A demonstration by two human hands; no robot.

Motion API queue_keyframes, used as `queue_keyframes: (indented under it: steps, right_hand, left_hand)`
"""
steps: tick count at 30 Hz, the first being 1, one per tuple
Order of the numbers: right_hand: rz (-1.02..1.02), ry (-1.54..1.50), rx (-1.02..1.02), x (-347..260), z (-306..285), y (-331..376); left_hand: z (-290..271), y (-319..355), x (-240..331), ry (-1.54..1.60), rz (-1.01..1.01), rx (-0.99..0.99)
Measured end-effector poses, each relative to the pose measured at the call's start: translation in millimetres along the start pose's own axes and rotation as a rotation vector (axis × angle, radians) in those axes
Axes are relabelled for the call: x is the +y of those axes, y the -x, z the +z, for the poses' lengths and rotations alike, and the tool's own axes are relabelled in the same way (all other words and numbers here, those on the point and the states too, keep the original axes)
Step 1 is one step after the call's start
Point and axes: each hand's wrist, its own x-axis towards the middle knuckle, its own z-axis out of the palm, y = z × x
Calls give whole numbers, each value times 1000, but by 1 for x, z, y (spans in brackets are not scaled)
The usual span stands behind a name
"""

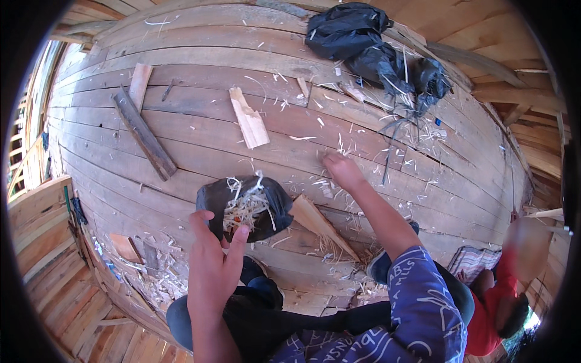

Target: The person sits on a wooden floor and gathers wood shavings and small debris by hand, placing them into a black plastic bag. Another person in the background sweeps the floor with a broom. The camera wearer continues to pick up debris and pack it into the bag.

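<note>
Your L hand point(216, 260) grasps bag point(278, 207), ctr-left; your R hand point(346, 173), grip unclear, nearer loose shavings point(343, 147), up-right of bag

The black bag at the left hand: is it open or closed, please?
Open: the black bag has its mouth spread, with pale shavings visible inside.

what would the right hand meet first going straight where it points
Probably the pale wood shaving on the floorboards ahead of the right hand, though the hand's height is unclear.

Wide head-mounted fisheye view, downward from fairly near, over plank floor point(200, 130)
</note>
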Motion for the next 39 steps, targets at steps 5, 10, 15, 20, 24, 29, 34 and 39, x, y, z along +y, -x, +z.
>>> queue_keyframes:
  steps: [5, 10, 15, 20, 24, 29, 34, 39]
  right_hand:
    - [75, -149, -128, -19, -11, 60]
    - [56, -5, 102, -45, -23, 37]
    - [-19, 134, -165, -24, 6, 85]
    - [65, 127, -247, -24, -26, 137]
    - [285, 99, -231, -21, -36, 137]
    - [347, 97, -176, -42, -12, 135]
    - [415, -9, 17, -52, 16, 138]
    - [504, -235, 114, -57, 36, 150]
  left_hand:
    - [3, -12, 11, -35, 51, -47]
    - [5, -27, 29, -106, 74, -114]
    - [16, -45, 18, -173, 172, -103]
    - [8, -53, 12, -228, 181, -103]
    - [13, -57, 16, -239, 227, -119]
    - [16, -62, 13, -221, 241, -142]
    - [14, -65, 9, -258, 274, -136]
    - [10, -62, 22, -210, 159, -198]
